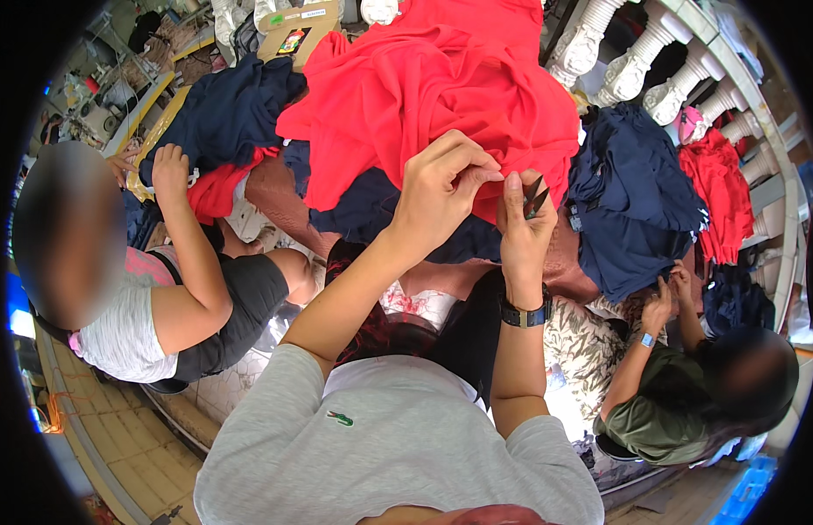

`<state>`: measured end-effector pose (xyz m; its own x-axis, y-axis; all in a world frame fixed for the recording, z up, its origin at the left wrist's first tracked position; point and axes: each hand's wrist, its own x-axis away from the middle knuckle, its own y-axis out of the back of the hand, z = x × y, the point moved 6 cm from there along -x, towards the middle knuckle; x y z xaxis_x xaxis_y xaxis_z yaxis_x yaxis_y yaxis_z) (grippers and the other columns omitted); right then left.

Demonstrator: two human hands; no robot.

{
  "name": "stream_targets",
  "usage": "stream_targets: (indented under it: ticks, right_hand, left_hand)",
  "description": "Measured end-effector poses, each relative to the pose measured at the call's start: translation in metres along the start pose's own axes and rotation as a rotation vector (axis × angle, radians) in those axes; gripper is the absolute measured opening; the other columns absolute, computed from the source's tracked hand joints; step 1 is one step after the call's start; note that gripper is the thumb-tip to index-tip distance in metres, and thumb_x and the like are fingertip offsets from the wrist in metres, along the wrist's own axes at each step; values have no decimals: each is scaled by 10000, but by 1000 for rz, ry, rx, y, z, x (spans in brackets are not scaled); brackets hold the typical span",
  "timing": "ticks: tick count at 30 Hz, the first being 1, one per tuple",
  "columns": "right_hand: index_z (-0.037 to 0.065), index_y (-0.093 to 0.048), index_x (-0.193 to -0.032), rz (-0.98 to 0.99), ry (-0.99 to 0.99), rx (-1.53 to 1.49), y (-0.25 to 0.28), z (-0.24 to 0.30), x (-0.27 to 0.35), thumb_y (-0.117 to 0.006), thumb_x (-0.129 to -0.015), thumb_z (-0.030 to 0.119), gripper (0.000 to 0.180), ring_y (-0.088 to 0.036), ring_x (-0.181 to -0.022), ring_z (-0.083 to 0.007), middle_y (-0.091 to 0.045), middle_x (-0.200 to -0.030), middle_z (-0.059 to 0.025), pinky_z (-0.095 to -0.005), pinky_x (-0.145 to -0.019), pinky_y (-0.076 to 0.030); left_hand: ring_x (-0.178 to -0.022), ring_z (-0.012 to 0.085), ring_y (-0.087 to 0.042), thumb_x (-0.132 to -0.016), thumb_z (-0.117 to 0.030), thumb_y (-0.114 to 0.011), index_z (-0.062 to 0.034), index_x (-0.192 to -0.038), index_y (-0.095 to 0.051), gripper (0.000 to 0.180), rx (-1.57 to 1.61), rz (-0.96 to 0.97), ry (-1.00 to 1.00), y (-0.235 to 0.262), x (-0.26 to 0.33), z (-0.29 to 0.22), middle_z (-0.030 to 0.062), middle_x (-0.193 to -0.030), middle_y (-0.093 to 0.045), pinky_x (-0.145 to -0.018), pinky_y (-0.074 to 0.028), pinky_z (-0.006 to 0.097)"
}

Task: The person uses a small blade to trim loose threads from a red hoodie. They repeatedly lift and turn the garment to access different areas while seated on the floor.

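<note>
A large heap of red cloth lies in front of me, over dark navy cloth. My left hand is raised at its near edge, thumb and forefinger pinched together. Whatever those fingertips hold is too small to make out. Close beside it, my right hand grips a pair of small dark thread snips, their pointed blades showing above the fingers. The right thumb tip comes near the left fingertips, against the red cloth. A dark watch is on my right wrist.
Navy garments are piled at the right, with a red garment behind them. Another navy pile lies at the left near a cardboard box. Co-workers sit on both sides. White balusters line the far right.
</note>
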<state>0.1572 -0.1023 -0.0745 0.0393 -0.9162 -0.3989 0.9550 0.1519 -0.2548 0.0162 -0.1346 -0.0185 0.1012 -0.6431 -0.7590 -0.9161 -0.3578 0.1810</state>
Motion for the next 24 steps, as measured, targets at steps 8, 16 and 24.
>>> stream_targets:
  ticks: [8, 16, 24]
  right_hand:
    - [68, -624, -987, 0, -98, -71, 1, 2, 3, -621, -1018, 227, 163, -337, -555, 7, -457, -684, 90, -192, -484, -245]
    - [39, -589, -943, 120, -291, 144, -20, 38, 34, -483, -1065, 345, 346, -393, -611, -42, -452, -707, 41, -232, -537, -317]
    - [-16, -573, -944, 140, -319, 203, -29, 12, 32, -401, -1074, 315, 395, -386, -564, -123, -436, -676, -34, -299, -521, -332]
  left_hand:
    - [-729, 160, -609, -961, 21, -587, 19, -939, -505, 85, 257, -56, 239, -7, 13, 24, 100, -850, -625, -700, -512, 284]
    - [-865, 119, -623, -1000, -1, -568, 0, -1038, -526, 57, 390, -102, 349, -3, 23, 25, 73, -959, -618, -815, -525, 261]
    - [-851, 105, -645, -970, 11, -606, 3, -1034, -511, 114, 464, -166, 350, 0, 25, 18, 72, -927, -636, -734, -561, 243]
